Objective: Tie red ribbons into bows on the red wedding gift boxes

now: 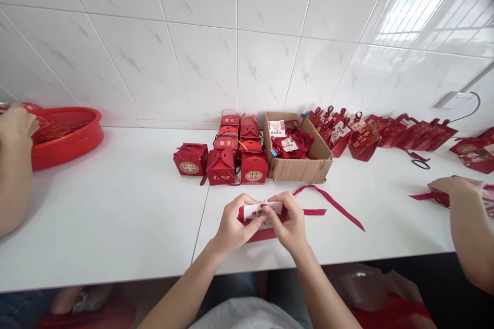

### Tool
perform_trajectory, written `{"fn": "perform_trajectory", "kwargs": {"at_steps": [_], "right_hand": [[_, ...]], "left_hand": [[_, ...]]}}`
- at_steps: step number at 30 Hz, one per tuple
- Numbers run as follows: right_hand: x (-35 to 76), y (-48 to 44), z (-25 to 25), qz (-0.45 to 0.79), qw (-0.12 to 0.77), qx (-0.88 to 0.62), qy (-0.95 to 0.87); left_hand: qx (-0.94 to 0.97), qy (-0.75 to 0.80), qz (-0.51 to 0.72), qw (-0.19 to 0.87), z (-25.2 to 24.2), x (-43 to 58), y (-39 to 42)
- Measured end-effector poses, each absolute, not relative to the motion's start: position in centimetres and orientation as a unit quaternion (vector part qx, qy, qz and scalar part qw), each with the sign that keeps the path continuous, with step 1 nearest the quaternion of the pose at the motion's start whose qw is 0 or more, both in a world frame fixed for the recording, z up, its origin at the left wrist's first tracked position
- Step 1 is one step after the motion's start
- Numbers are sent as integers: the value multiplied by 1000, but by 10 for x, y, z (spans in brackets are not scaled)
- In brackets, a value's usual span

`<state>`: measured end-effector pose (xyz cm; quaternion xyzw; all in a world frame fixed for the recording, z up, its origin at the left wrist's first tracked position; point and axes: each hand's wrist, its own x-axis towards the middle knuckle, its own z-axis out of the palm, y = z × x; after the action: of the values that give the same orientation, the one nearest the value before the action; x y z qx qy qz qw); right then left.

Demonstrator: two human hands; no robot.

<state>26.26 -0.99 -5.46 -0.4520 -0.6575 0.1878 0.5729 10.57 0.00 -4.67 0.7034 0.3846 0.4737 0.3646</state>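
My left hand (238, 223) and my right hand (288, 221) meet at the front of the table, both closed on a small red gift box with a white printed face (252, 211). The thumbs press toward the middle of its white face, and the fingertips come together at its upper edge. Much of the box is covered by my hands. From behind my right hand a dark red ribbon (339, 206) trails over the table; whether it is attached to the box is hidden.
Several finished-looking red boxes (221, 167) stand ahead, beside a cardboard carton (299, 170) of ribbons and cards. More red gift boxes (363, 139) line the wall at right. Another person's hand (455, 185) works at right; at left, another's arm (15, 164) reaches by a red basin (73, 136).
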Motion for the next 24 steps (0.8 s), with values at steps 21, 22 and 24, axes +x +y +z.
{"fn": "perform_trajectory", "kwargs": {"at_steps": [21,22,24], "right_hand": [[266,-8,-48,214,558,-463,-655],[266,-8,-49,203,562,-458,-658],[266,-6,-50,183,568,-449,-665]], "left_hand": [[629,461,512,359,-53,121,-8],[640,451,506,360,-53,118,-8],[660,437,499,353,-54,111,-9]]}}
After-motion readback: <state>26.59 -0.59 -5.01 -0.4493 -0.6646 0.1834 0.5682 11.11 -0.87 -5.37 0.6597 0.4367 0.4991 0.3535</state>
